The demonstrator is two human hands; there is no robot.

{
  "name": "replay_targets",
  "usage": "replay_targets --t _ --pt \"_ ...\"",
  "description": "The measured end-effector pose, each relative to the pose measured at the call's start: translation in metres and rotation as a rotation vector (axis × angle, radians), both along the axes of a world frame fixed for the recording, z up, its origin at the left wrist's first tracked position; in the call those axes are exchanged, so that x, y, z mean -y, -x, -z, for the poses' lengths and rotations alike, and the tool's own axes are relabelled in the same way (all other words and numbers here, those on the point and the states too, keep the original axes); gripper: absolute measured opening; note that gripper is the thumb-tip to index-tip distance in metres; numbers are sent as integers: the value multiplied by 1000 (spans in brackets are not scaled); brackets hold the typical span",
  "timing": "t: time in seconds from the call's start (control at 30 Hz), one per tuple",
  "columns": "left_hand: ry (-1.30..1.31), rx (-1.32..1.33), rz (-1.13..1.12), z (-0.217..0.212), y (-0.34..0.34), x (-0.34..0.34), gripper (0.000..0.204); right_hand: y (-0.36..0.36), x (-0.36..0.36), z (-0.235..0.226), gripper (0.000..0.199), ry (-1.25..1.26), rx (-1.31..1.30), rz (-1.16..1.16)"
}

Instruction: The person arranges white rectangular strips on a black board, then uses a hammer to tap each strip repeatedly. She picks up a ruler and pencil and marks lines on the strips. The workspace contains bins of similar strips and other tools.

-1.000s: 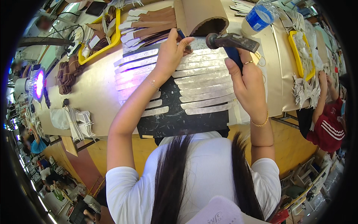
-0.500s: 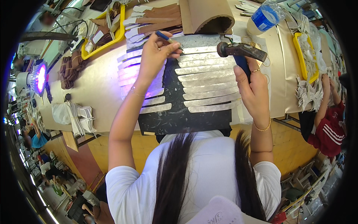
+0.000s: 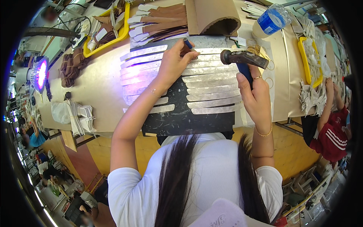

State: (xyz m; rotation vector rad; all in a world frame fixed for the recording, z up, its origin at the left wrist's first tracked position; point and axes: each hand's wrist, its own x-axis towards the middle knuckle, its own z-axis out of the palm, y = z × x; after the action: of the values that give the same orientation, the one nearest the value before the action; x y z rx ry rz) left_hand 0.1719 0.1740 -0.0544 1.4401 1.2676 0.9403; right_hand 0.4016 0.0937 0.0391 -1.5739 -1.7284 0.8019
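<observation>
My left hand (image 3: 174,63) pinches a slim blue pen-like tool (image 3: 188,43), held at a slant with its lower end at the far strips. Its fingertips are just above the far end of the right column of pale silvery strips (image 3: 211,79). Raised over the right side of that column, my right hand (image 3: 258,92) grips a hammer (image 3: 245,59) by its dark blue handle, head toward the far side. A second column of similar strips (image 3: 140,65) lies on the left, partly behind my left forearm. Both columns rest on a black scuffed board (image 3: 177,120).
Beyond the board lie brown-and-white strips (image 3: 162,19) and a curved cardboard piece (image 3: 194,19). A plastic bottle (image 3: 270,23) stands far right. Yellow trays (image 3: 126,28) flank the table, with a lit purple lamp (image 3: 42,74) at left. Another person in red (image 3: 331,132) works at right.
My left hand has moved right with the blue tool, from between the columns to the far end of the right column. The hammer has dipped slightly and stays in my right hand.
</observation>
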Motion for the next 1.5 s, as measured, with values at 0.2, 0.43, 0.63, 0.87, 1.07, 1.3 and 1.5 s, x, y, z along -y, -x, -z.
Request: replay_targets --t 0.2,0.43,0.63,0.87,1.07,1.3,1.5 --pt "-135 -147 40 -2 0 1 24 3 1 -4 36 22 8 -16" --pt "-388 -394 90 -9 -2 7 22 12 -2 -19 34 -159 -119 -39" --pt "-513 -417 120 -9 -8 8 18 34 -26 -10 32 -197 269 -221" --pt "-352 -489 75 -1 0 4 21 27 -17 -31 31 -163 64 -58" --pt "17 -59 6 -11 2 0 16 21 -8 -30 35 -9 14 -18" --pt "20 -112 16 -26 5 16 15 19 -5 -24 32 -94 -18 -34" --pt "-10 -103 60 -8 2 17 19 20 -2 -23 31 -11 -24 -38"
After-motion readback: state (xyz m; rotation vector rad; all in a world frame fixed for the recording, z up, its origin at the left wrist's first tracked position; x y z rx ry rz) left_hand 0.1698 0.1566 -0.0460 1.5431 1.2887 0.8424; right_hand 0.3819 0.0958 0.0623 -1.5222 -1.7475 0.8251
